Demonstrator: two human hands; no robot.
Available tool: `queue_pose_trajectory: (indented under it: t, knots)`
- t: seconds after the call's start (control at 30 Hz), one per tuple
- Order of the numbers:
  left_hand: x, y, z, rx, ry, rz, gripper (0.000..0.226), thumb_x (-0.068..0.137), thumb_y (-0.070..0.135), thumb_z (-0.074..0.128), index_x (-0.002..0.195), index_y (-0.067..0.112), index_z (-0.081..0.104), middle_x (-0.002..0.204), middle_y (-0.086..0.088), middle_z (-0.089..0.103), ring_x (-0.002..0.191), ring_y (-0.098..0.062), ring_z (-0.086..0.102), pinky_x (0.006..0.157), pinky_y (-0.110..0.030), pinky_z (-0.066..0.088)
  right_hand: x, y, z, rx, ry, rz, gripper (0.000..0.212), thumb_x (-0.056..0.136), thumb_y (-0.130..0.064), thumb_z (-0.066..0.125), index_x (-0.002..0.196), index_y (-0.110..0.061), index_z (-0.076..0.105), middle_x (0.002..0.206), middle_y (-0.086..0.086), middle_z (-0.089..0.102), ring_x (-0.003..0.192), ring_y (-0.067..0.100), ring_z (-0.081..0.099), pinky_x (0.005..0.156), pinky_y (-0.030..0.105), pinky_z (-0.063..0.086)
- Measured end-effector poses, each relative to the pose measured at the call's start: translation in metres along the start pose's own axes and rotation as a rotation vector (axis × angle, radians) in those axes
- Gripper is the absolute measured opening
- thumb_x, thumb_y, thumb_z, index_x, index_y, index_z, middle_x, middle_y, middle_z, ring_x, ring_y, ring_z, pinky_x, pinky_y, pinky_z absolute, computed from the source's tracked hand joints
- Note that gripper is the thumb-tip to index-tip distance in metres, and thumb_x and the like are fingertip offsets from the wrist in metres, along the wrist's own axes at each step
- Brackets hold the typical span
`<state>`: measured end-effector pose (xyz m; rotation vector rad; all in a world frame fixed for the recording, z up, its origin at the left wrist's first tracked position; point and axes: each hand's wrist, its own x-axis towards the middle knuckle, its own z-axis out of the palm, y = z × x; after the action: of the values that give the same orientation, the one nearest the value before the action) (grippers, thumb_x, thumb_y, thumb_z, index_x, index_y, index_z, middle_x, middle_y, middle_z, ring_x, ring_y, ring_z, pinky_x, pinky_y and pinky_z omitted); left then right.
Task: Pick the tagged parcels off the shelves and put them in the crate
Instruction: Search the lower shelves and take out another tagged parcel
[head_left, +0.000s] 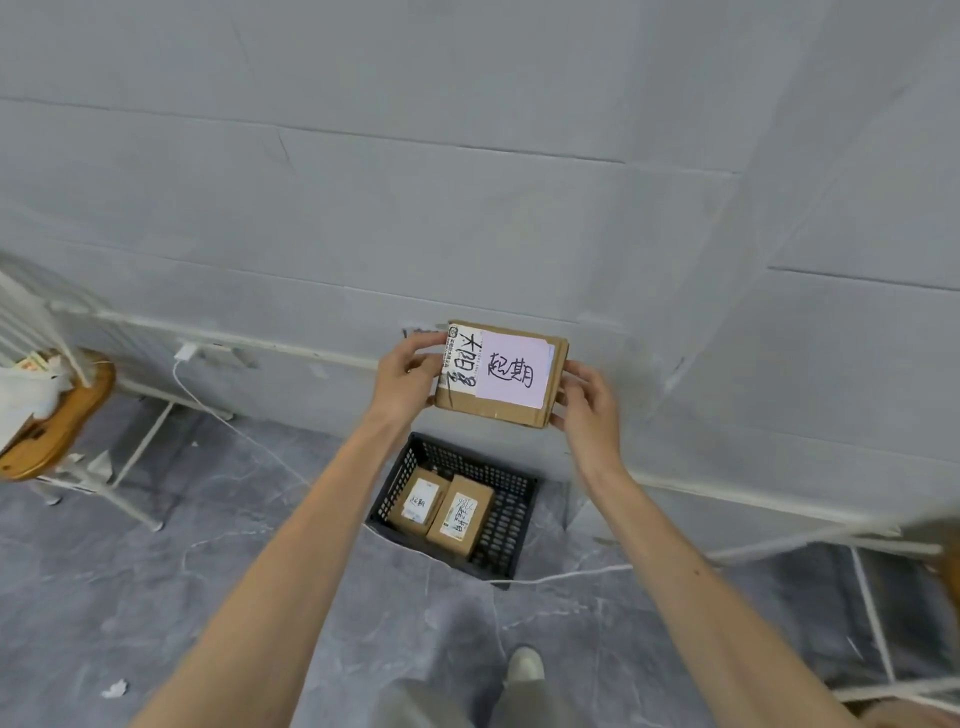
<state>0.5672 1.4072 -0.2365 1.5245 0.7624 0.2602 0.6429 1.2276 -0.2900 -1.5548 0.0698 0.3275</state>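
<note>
The left hand (402, 382) and right hand (589, 410) held a parcel (501, 371) over the crate (511, 525), fingers (423, 340) pinching its ends. Two boxes (420, 501) (461, 514) lay inside.

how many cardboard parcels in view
3. One held parcel is gripped by the left hand and right hand above the crate; a left parcel and a right parcel lie side by side inside it. More may be hidden.

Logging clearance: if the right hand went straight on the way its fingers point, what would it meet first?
The parcel the right hand grips; past it, likely the wall, depth unclear.
</note>
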Motion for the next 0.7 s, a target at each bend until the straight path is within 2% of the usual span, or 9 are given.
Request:
queue_pose_trajectory:
  t: [0.07, 0.17, 0.23, 0.33, 0.4, 0.5, 0.57, 0.63, 0.7]
  knots:
    - [0.015, -0.008, 0.004, 0.005, -0.016, -0.028, 0.029, 0.100, 0.008, 0.050, 0.114, 0.028, 0.065, 0.111, -0.008, 0.070, 0.090, -0.014, 0.067, 0.071, -0.034, 0.058, 0.007, 0.008, 0.001, 0.002, 0.023, 0.033, 0.023, 0.105, -0.018, 0.043, 0.118, -0.023, 0.061, 0.119, 0.005, 0.069, 0.102, 0.018, 0.070, 0.074, 0.030, 0.059]
    - [0.037, -0.020, 0.008, 0.014, -0.059, -0.061, 0.028, 0.101, 0.009, 0.049, 0.119, 0.024, 0.065, 0.109, -0.005, 0.071, 0.090, -0.009, 0.069, 0.066, -0.027, 0.055, 0.015, 0.015, 0.007, 0.010, 0.072, 0.069, 0.021, 0.105, -0.018, 0.042, 0.113, -0.026, 0.060, 0.117, 0.004, 0.069, 0.101, 0.016, 0.069, 0.073, 0.027, 0.058]
    - [0.055, -0.033, 0.009, 0.032, -0.091, -0.083, 0.028, 0.102, 0.010, 0.049, 0.121, 0.023, 0.065, 0.111, -0.003, 0.071, 0.095, -0.009, 0.069, 0.068, -0.026, 0.055, 0.021, 0.024, 0.013, 0.014, 0.113, 0.089, 0.022, 0.106, -0.017, 0.040, 0.113, -0.025, 0.059, 0.117, 0.006, 0.069, 0.101, 0.017, 0.069, 0.073, 0.028, 0.058]
    - [0.083, -0.056, 0.007, 0.070, -0.143, -0.120, 0.024, 0.102, 0.011, 0.050, 0.118, 0.022, 0.066, 0.113, -0.003, 0.071, 0.101, -0.014, 0.068, 0.083, -0.039, 0.059, 0.028, 0.045, 0.027, 0.019, 0.197, 0.139, 0.022, 0.106, -0.017, 0.039, 0.109, -0.027, 0.059, 0.116, 0.006, 0.068, 0.104, 0.018, 0.068, 0.072, 0.030, 0.058]
    - [0.103, -0.072, 0.003, 0.089, -0.188, -0.127, 0.024, 0.101, 0.010, 0.051, 0.116, 0.020, 0.067, 0.113, -0.005, 0.071, 0.105, -0.018, 0.068, 0.093, -0.046, 0.056, 0.031, 0.062, 0.040, 0.036, 0.255, 0.189, 0.021, 0.106, -0.018, 0.040, 0.109, -0.026, 0.059, 0.113, 0.003, 0.068, 0.100, 0.016, 0.068, 0.070, 0.031, 0.059]
    - [0.133, -0.100, -0.004, 0.145, -0.259, -0.142, 0.026, 0.100, 0.008, 0.052, 0.110, 0.025, 0.069, 0.112, -0.006, 0.071, 0.106, -0.021, 0.068, 0.095, -0.048, 0.055, 0.038, 0.091, 0.060, 0.112, 0.328, 0.294, 0.021, 0.107, -0.022, 0.040, 0.103, -0.025, 0.060, 0.103, 0.003, 0.071, 0.093, 0.018, 0.069, 0.077, 0.037, 0.059]
    - [0.157, -0.121, -0.010, 0.187, -0.305, -0.152, 0.027, 0.100, 0.010, 0.053, 0.108, 0.028, 0.070, 0.113, -0.005, 0.071, 0.105, -0.022, 0.068, 0.094, -0.050, 0.055, 0.047, 0.111, 0.075, 0.153, 0.386, 0.341, 0.022, 0.107, -0.025, 0.041, 0.099, -0.024, 0.061, 0.095, -0.001, 0.072, 0.090, 0.018, 0.069, 0.070, 0.031, 0.058]
    - [0.174, -0.137, -0.012, 0.209, -0.334, -0.173, 0.025, 0.100, 0.011, 0.052, 0.111, 0.025, 0.070, 0.113, -0.004, 0.072, 0.106, -0.023, 0.068, 0.095, -0.049, 0.055, 0.053, 0.127, 0.084, 0.189, 0.447, 0.377, 0.022, 0.106, -0.027, 0.042, 0.103, -0.020, 0.062, 0.094, -0.001, 0.071, 0.086, 0.014, 0.067, 0.061, 0.024, 0.054]
    - [0.192, -0.157, -0.008, 0.219, -0.363, -0.187, 0.026, 0.101, 0.010, 0.051, 0.112, 0.023, 0.071, 0.114, -0.001, 0.072, 0.109, -0.023, 0.067, 0.097, -0.047, 0.054, 0.062, 0.151, 0.093, 0.208, 0.503, 0.410, 0.024, 0.106, -0.029, 0.041, 0.110, -0.018, 0.062, 0.100, 0.001, 0.070, 0.088, 0.013, 0.066, 0.064, 0.025, 0.054]
